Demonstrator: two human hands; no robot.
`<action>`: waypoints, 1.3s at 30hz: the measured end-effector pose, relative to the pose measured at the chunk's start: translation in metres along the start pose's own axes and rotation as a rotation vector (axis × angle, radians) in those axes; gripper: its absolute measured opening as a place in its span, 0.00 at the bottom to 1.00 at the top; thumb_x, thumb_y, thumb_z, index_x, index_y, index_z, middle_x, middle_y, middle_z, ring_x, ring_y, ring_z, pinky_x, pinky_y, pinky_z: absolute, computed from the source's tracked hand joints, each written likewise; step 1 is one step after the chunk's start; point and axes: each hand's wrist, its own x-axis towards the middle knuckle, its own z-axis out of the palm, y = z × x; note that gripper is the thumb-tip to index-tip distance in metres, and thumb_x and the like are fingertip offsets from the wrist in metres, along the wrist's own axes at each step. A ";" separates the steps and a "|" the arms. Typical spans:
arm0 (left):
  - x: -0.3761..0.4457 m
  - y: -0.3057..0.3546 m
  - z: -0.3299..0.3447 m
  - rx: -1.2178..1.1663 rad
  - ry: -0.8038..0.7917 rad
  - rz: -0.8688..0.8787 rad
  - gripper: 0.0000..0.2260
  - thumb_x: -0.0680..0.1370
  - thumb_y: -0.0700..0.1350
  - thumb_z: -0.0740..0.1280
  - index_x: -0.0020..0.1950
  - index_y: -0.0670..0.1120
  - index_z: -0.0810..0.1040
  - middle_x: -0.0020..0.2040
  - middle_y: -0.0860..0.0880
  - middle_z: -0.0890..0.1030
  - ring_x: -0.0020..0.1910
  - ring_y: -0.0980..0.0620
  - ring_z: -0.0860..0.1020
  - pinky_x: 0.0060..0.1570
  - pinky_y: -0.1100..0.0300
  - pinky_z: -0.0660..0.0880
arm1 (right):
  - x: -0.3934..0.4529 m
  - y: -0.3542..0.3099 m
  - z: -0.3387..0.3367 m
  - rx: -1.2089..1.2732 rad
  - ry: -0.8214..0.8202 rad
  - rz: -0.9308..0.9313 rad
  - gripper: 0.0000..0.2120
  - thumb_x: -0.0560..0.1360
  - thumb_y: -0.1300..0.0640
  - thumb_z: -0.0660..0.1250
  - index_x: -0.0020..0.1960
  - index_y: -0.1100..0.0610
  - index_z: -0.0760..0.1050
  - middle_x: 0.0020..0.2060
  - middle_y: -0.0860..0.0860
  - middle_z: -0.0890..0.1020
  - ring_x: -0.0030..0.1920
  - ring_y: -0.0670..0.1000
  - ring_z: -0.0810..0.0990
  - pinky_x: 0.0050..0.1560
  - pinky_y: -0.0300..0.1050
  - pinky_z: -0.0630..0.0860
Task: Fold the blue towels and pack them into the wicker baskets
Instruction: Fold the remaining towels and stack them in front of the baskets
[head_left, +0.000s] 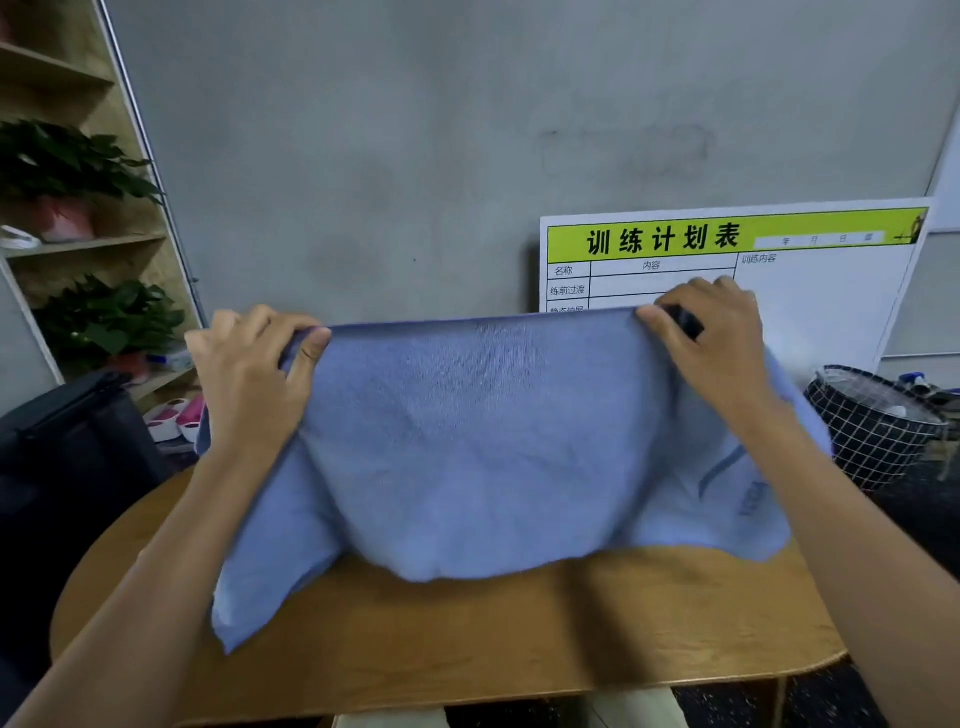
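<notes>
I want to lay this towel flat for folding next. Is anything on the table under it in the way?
Nothing visible. Both the left hand and right hand grip the blue towel above the bare wooden table, though the towel hides the far part.
</notes>
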 end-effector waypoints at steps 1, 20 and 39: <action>0.002 -0.001 0.005 0.017 -0.019 0.010 0.11 0.83 0.53 0.65 0.48 0.48 0.82 0.41 0.47 0.77 0.43 0.42 0.69 0.44 0.53 0.53 | 0.006 0.004 0.005 -0.014 -0.019 -0.012 0.17 0.78 0.44 0.66 0.41 0.56 0.80 0.35 0.51 0.81 0.39 0.57 0.73 0.44 0.55 0.70; -0.232 -0.033 0.156 -0.105 -0.604 0.034 0.15 0.81 0.54 0.62 0.46 0.46 0.82 0.42 0.49 0.77 0.39 0.43 0.77 0.38 0.49 0.69 | -0.239 0.094 0.153 -0.178 -0.494 0.028 0.18 0.78 0.42 0.64 0.38 0.55 0.72 0.38 0.50 0.73 0.40 0.55 0.71 0.41 0.49 0.61; -0.250 0.008 0.108 -0.136 -0.791 -0.459 0.11 0.80 0.48 0.66 0.60 0.50 0.84 0.62 0.52 0.82 0.59 0.48 0.80 0.52 0.50 0.77 | -0.264 0.073 0.126 -0.125 -0.914 0.236 0.30 0.77 0.34 0.49 0.67 0.49 0.76 0.67 0.47 0.76 0.67 0.54 0.73 0.64 0.55 0.70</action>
